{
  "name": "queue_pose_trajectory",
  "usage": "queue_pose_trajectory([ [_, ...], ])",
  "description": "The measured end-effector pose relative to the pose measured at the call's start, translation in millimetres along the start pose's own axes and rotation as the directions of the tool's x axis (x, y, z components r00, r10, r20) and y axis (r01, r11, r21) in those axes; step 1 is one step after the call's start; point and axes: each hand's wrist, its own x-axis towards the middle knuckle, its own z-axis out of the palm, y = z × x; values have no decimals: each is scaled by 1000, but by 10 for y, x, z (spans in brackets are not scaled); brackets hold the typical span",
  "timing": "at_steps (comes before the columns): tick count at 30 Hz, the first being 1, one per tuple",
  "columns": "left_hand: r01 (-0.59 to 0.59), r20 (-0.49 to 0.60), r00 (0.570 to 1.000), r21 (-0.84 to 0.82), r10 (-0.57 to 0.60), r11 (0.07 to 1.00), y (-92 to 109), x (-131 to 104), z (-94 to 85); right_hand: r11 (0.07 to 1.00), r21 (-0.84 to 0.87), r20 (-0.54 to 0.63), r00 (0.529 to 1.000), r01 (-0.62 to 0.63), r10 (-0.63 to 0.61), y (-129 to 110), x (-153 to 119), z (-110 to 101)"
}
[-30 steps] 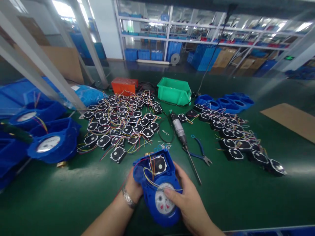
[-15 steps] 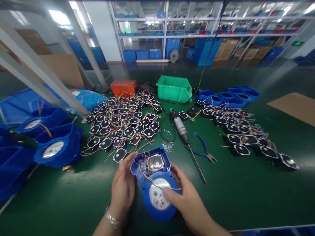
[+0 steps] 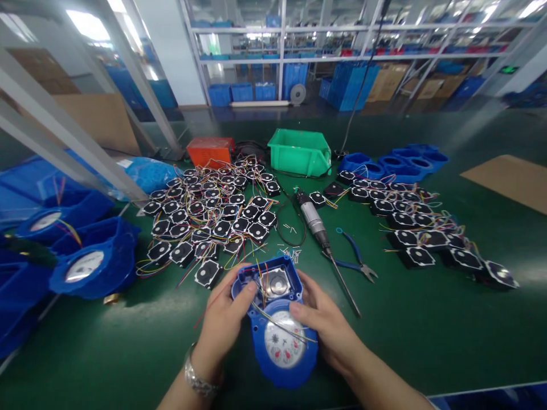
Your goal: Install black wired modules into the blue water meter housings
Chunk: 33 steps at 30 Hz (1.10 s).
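Between my hands is a blue water meter (image 3: pixel 284 367) with a round white dial and red pointers. Its upper compartment is uncovered and contains a black-and-silver module (image 3: pixel 277 283) and several thin wires. My left hand (image 3: pixel 228 307) grips the compartment's left side, thumb over its inner edge at the wires. On the other side, my right hand (image 3: pixel 327 316) wraps the housing, with its thumb at the top of the dial. Grey and yellow wires (image 3: pixel 286 329) trail across the dial. The fingers beneath the housing are hidden.
Many black modules (image 3: pixel 207 273) with coloured wires cover the left middle; more modules (image 3: pixel 421 257) stand right. An electric screwdriver (image 3: pixel 314 219), blue-handled pliers (image 3: pixel 356 265) and loose screws (image 3: pixel 291 253) lie ahead. A green bin (image 3: pixel 299 154) is behind them. More blue meters (image 3: pixel 92 267) are left.
My left thumb has come over the compartment's edge onto the wires. My right thumb has moved up from the dial's middle to its upper rim. The view has shifted slightly.
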Motion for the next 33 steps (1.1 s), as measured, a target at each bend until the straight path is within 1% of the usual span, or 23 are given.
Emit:
queue_pose_trajectory([
  [2,-16,21,1000,-7,17,1000,-7,22,-10,998,56,18,1000,-1,0,16,11,-15],
  [5,-29,44,999,-8,30,1000,-42,57,-14,993,121,83,997,-10,0,15,34,-19],
  [9,-48,55,997,-9,49,999,-109,74,1,989,145,128,992,-20,1,11,79,-13],
  [12,-78,66,995,-23,80,997,-158,74,15,990,137,125,992,-26,8,23,107,-29],
  [15,-108,100,989,-56,113,993,-182,90,15,991,128,123,992,-44,28,34,107,-35],
  [19,-165,152,974,-51,171,985,-180,127,-7,990,134,30,999,-32,28,39,65,-5],
  [21,-142,179,973,-44,148,989,-187,129,-11,990,133,-14,999,-35,37,37,45,-4],
  [23,-111,164,980,-39,116,993,-208,116,-6,992,115,-21,998,-49,51,32,37,-26],
  [27,-91,54,994,-54,93,994,-261,73,-5,993,93,31,997,-78,76,12,50,-100],
  [33,-16,52,998,-118,22,993,-251,73,-38,981,64,71,982,-182,177,-9,52,-160],
])
